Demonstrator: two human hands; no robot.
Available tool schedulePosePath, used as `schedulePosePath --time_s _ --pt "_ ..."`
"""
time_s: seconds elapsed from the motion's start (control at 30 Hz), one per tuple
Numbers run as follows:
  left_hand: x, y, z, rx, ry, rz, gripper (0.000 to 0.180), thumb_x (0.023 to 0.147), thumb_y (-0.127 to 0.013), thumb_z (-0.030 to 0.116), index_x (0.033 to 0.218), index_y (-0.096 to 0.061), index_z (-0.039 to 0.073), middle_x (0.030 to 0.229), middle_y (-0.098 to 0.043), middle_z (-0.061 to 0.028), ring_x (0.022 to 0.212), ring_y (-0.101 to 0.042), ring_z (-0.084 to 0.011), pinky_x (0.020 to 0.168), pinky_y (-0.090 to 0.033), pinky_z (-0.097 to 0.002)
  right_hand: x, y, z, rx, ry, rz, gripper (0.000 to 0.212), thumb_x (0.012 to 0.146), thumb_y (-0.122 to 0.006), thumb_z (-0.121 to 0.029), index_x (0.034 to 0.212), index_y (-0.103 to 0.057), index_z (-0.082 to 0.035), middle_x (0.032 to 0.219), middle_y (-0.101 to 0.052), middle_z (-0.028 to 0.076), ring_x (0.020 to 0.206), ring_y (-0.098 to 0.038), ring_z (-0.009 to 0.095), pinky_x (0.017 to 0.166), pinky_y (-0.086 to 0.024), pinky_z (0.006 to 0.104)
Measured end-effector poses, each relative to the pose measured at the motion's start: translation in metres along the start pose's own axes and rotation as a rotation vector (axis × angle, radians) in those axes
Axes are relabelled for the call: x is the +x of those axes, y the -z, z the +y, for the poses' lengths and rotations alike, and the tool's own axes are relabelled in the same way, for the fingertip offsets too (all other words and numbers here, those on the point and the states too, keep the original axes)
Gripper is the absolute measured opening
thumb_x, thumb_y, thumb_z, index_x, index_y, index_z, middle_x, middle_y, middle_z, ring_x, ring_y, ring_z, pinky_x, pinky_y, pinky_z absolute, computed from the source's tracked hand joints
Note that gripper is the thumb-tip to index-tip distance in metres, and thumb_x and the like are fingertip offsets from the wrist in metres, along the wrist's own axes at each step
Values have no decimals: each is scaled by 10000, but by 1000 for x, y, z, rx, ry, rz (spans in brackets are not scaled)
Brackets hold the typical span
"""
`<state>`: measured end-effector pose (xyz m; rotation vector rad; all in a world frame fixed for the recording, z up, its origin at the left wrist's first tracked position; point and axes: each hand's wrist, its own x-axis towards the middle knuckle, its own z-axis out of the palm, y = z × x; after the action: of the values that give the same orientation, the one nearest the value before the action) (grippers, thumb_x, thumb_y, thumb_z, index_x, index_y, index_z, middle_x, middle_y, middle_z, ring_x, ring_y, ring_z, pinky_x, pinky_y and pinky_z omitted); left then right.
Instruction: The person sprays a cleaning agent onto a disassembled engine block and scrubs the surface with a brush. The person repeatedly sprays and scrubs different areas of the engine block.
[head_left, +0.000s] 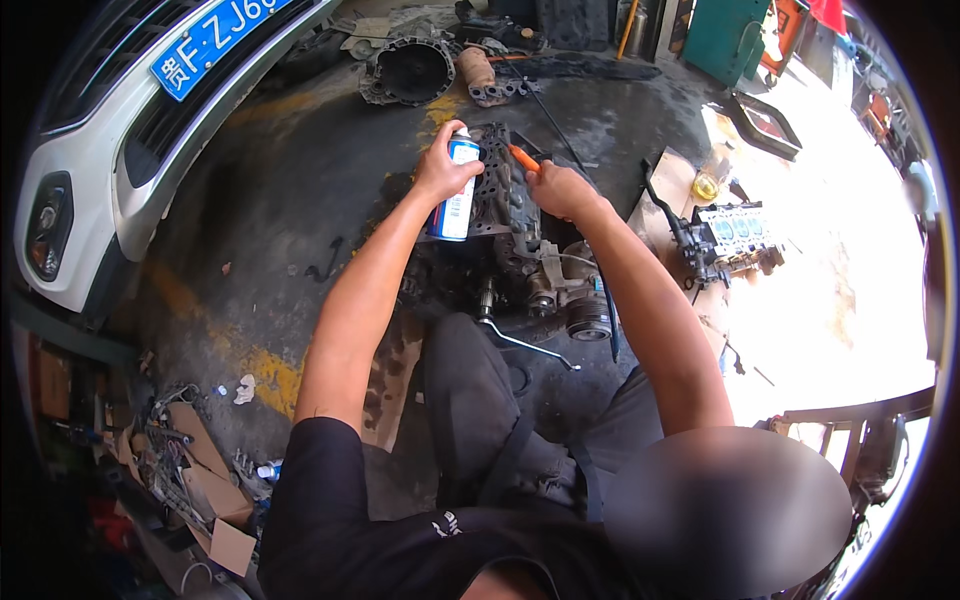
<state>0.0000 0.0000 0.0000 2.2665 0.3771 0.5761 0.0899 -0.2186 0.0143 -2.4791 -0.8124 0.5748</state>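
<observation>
The left hand [438,175] wraps a blue-and-white spray can [457,212], thumb along its right side and a finger up at the white top; whether that finger presses the nozzle, I cannot tell. The right hand [566,192] has its fingers curled closed around an orange tool [525,159], whose far end is over or against a dark metal engine part [513,208] (pitted with holes along its upper face). The can is upright at that part's left side. Nearer the knees lies a bent metal bar [530,346]; to the right, another engine part [735,235]; at far left, a white car [95,190].
</observation>
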Motion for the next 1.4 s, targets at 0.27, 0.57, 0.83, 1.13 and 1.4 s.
schedulePosePath --time_s 0.27,0.57,0.83,1.13,1.4 --pt "34 -18 1 -26 -89 14 736 678 -813 268 1347 -519 177 1060 -712 -182 927 -720 -353 827 -561 -436 41 -4 28 -58 93 228 561 1060 -415 -431 1213 -610 72 974 -736 265 779 -734 408 742 -590 485" --pt "32 -19 -8 0 -59 75 718 687 -849 212 1326 -530 140 1085 -688 -156 896 -705 -285 814 -562 -403 60 -3 17 -35 24 146 540 1072 -420 -430 1235 -575 62 804 -717 221 648 -709 368 617 -553 481" --pt "32 -17 -1 -60 26 78 719 692 -845 208 1331 -521 138 1077 -695 -153 927 -707 -296 835 -557 -406 78 5 8 40 48 87 529 1068 -421 -426 1082 -625 62 705 -680 189 612 -693 342 594 -534 478" --pt "59 -12 -14 -27 -9 121 716 688 -839 215 1327 -523 149 1057 -695 -136 916 -706 -279 829 -560 -398 97 -2 15 12 58 78 545 1065 -401 -425 1040 -657 55 710 -689 199 639 -705 341 659 -551 469" --pt "56 7 -25 6 -59 134 714 679 -839 227 1321 -537 150 1055 -694 -137 891 -705 -272 817 -562 -400 84 1 2 44 11 -78 564 1052 -417 -424 984 -681 69 743 -711 216 679 -727 366 677 -572 483"
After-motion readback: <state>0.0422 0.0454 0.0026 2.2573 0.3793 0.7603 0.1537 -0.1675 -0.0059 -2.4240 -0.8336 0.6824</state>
